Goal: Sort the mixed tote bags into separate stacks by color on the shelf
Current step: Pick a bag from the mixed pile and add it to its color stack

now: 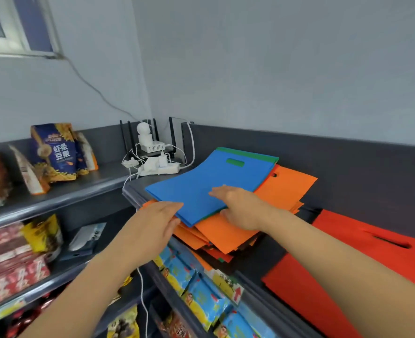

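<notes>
**Both hands on the blue bag atop the mixed stack**

A flat blue non-woven tote bag (196,186) with a cut-out handle lies on top of the mixed stack at the corner of the dark grey top shelf (131,192). A green tote bag (252,153) sits directly beneath it, showing along the far edge and through the handle slot. Fanned orange tote bags (287,189) spread below and to the right.

The right hand (238,206) lies palm down on the near part of the blue bag. Its fingers are straight and point left, pressing flat rather than gripping, and its thumb sits at the bag's near edge. The right forearm reaches in from the lower right, passing over the orange bags.

The left hand (157,220) comes in from the lower left with its fingers stretched out. It touches the blue bag's near-left corner and is relaxed, not clenched. Whether its thumb tucks under the edge cannot be told.

A large red tote bag (347,264) lies by itself on the same shelf, to the right of the stack. Behind the stack, a white power strip (160,168) sits in the corner.
</notes>
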`<state>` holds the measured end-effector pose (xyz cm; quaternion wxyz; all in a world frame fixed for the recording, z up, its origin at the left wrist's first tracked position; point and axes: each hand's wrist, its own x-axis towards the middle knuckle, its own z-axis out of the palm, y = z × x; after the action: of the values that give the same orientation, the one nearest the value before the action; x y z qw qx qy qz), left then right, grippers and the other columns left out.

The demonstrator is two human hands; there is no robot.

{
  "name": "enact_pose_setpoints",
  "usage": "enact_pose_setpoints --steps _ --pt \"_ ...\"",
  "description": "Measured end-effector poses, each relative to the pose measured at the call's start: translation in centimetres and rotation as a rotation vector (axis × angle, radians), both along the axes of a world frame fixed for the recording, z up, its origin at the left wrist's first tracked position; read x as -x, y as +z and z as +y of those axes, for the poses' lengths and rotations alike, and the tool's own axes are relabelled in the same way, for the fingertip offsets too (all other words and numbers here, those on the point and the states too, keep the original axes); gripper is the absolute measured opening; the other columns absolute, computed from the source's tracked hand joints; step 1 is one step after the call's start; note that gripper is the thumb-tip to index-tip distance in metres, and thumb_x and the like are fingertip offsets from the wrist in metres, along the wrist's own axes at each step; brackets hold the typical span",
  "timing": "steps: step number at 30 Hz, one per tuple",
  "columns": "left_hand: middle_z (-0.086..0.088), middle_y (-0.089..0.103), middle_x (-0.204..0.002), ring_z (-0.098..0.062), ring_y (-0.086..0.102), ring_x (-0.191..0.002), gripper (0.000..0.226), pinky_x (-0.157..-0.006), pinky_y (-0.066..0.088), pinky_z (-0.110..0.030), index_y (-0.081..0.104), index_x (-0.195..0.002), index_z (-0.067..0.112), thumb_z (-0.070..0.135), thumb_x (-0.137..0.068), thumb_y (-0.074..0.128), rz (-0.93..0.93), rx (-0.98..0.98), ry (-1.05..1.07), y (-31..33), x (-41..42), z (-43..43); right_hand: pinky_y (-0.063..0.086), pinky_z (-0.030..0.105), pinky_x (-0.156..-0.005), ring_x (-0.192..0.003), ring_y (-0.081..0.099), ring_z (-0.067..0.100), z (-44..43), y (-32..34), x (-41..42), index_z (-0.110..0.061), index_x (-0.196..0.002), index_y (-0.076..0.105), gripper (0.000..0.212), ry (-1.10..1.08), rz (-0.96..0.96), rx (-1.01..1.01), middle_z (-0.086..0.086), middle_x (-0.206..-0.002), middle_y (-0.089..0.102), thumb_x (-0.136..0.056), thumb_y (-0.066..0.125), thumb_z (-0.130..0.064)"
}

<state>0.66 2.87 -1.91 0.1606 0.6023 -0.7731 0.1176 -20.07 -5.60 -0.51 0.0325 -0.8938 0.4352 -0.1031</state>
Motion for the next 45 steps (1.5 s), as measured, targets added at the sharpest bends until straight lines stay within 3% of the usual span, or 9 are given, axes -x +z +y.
enact_pose_setpoints --steps 10,14,18,24,29,33,38,41,45 --pt "0.013 0.032 -0.149 -0.006 0.028 -0.137 0.118 -0.11 0.025 -0.025 0.035 -0.142 0.036 0.098 -0.048 0.0 0.092 -0.391 -0.284 0.7 -4.0 -10.1 0.043 0.027 -0.077 -0.093 0.06 0.013 -2.9 -1.4 -1.7 -0.02 -0.102 0.071 0.02 -0.22 -0.232 -0.036 -0.006 -0.097 0.07 -0.088 0.062 -0.031" --pt "0.012 0.052 -0.072 -0.001 0.049 -0.066 0.06 -0.059 0.033 -0.019 0.046 -0.073 0.037 0.09 -0.064 0.018 0.096 -0.333 -0.366 0.9 -5.4 -12.8 0.024 0.03 -0.055 -0.052 0.029 0.008 -3.8 -1.8 -1.6 -0.016 -0.057 0.051 0.035 -0.385 -0.529 -0.178 -0.006 -0.053 0.033 -0.08 0.071 -0.033" --pt "0.003 0.037 -0.059 -0.012 0.039 -0.056 0.058 -0.056 0.028 -0.028 0.034 -0.061 0.017 0.072 -0.077 0.022 0.132 -0.325 -0.416 0.6 -6.2 -15.0 0.023 0.029 -0.054 -0.05 0.026 0.005 -3.9 -2.2 -1.7 -0.019 -0.045 0.046 0.046 -0.432 -0.681 -0.274 -0.01 -0.05 0.031 -0.08 0.072 -0.029" --pt "0.002 0.037 -0.057 -0.01 0.038 -0.054 0.048 -0.054 0.026 -0.026 0.034 -0.061 0.019 0.056 -0.092 0.037 0.132 -0.324 -0.506 0.2 -6.9 -16.3 0.049 0.05 -0.084 -0.08 0.057 0.016 -3.5 -2.5 -2.1 -0.002 -0.085 0.072 0.02 -0.478 -0.776 -0.304 0.02 -0.097 0.07 -0.077 0.076 -0.02" --pt "0.001 0.036 -0.056 -0.016 0.039 -0.056 0.043 -0.054 0.024 -0.031 0.031 -0.062 0.015 0.036 -0.097 0.044 0.241 -0.237 -0.49 -0.3 -6.4 -17.1 0.05 0.035 -0.081 -0.083 0.062 0.007 -2.6 -2.6 -1.9 -0.01 -0.086 0.072 0.009 -0.427 -0.848 -0.367 0.0 -0.092 0.073 -0.082 0.069 -0.018" --pt "0.0 0.031 -0.058 -0.017 0.031 -0.055 0.044 -0.054 0.021 -0.033 0.027 -0.063 0.014 0.035 -0.098 0.044 0.272 -0.281 -0.463 0.0 -6.0 -17.5 0.05 0.033 -0.089 -0.101 0.065 0.02 -1.6 -2.6 -1.3 -0.006 -0.106 0.068 0.054 -0.385 -0.806 -0.394 0.007 -0.109 0.07 -0.074 0.07 -0.05" --pt "0.001 0.03 -0.06 -0.016 0.03 -0.056 0.043 -0.054 0.021 -0.032 0.027 -0.063 0.015 0.035 -0.098 0.043 0.313 -0.312 -0.443 -0.1 -6.1 -17.4 0.052 0.026 -0.091 -0.1 0.065 0.011 -1.5 -2.8 -2.0 -0.01 -0.108 0.065 0.03 -0.401 -0.861 -0.389 -0.001 -0.109 0.07 -0.08 0.071 -0.007" --pt "0.001 0.028 -0.06 -0.015 0.029 -0.055 0.044 -0.054 0.021 -0.032 0.026 -0.063 0.015 0.034 -0.098 0.044 0.392 -0.32 -0.42 -0.2 -6.3 -17.5 0.045 0.008 -0.089 -0.1 0.057 -0.009 -1.2 -2.3 -2.6 -0.025 -0.118 0.052 0.056 -0.432 -0.907 -0.241 -0.018 -0.112 0.059 -0.073 0.076 -0.002" --pt "0.002 0.024 -0.059 -0.014 0.026 -0.054 0.043 -0.053 0.02 -0.031 0.025 -0.064 0.014 0.033 -0.098 0.043 0.546 -0.296 -0.391 -0.8 -6.6 -17.6 0.046 0.022 -0.088 -0.103 0.057 0.007 -1.0 -1.5 -2.9 -0.021 -0.123 0.052 0.058 -0.566 -1.009 0.045 -0.005 -0.113 0.06 -0.072 0.078 -0.013"
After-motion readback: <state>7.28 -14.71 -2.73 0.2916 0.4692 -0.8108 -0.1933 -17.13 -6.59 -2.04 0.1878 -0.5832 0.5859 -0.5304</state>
